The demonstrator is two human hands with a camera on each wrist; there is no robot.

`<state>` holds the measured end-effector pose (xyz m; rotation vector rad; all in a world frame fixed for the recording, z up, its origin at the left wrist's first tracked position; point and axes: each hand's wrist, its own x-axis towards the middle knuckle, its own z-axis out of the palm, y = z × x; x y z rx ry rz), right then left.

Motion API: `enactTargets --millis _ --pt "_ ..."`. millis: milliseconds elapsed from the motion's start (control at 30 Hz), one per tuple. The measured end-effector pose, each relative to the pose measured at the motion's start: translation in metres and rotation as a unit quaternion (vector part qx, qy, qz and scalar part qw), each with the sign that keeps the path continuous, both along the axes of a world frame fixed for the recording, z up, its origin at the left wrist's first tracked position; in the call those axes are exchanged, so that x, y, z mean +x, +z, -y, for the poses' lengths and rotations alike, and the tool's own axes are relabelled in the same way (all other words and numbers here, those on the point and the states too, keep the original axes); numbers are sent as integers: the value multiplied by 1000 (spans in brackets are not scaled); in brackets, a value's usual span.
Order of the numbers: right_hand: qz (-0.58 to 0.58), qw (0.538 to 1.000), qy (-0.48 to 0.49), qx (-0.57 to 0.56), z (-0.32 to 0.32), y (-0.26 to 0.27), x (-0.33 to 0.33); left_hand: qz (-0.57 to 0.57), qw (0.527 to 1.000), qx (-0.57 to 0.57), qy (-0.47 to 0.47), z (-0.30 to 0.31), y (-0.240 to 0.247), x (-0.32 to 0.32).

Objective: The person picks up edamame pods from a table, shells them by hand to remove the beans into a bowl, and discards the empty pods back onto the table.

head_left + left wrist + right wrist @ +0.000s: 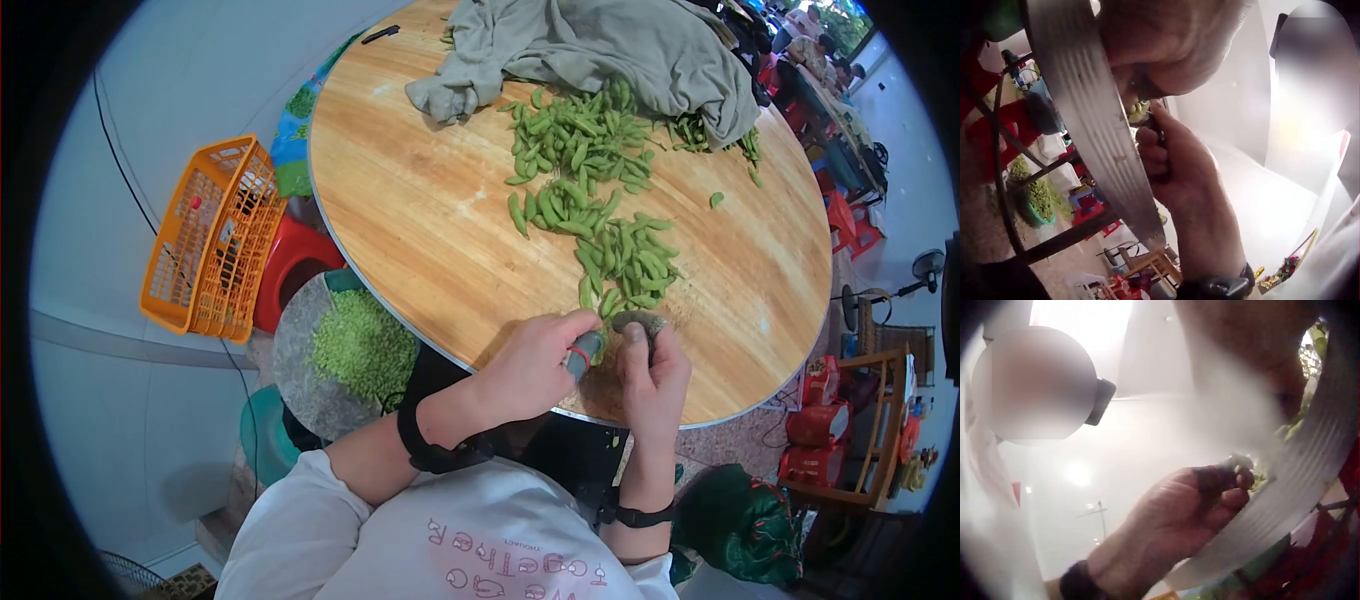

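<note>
In the head view, my left hand (pixel 535 368) pinches a green soybean pod (pixel 601 346) over the near edge of the round table. A grey cover (pixel 581 358) with a red band wraps one of its fingers. Close on the right, my right hand (pixel 655 385) has curled fingers, its thumb against a dark grey-covered finger (pixel 637 319), at the pod's other end. Both wrist views show the hands nearly meeting over the table rim (pixel 1094 119), with green between the fingertips. A heap of soybean pods (pixel 630 260) lies just beyond the hands.
Shelled green beans (pixel 362 338) fill a container below the table's left edge. A grey cloth (pixel 600 50) covers part of the pods at the far side. An orange crate (pixel 215 240) sits by a red stool (pixel 290 262) on the left. A dark pen (pixel 381 34) lies at the far-left edge.
</note>
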<state>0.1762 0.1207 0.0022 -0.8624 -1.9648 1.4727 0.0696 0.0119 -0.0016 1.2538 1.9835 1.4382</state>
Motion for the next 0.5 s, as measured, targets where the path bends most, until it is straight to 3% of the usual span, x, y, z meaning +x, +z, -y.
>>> enactTargets --millis 67,200,267,500 --pt "-60 995 57 60 3 4 -1 147 986 -41 -68 0 5 0" --pt "-35 997 57 40 5 11 5 132 985 -61 -96 -2 5 1" --pt "-35 997 57 32 6 11 6 267 958 -44 -89 -3 -3 4" --pt "-11 999 17 34 -8 3 7 222 974 -46 -3 1 -5 1"
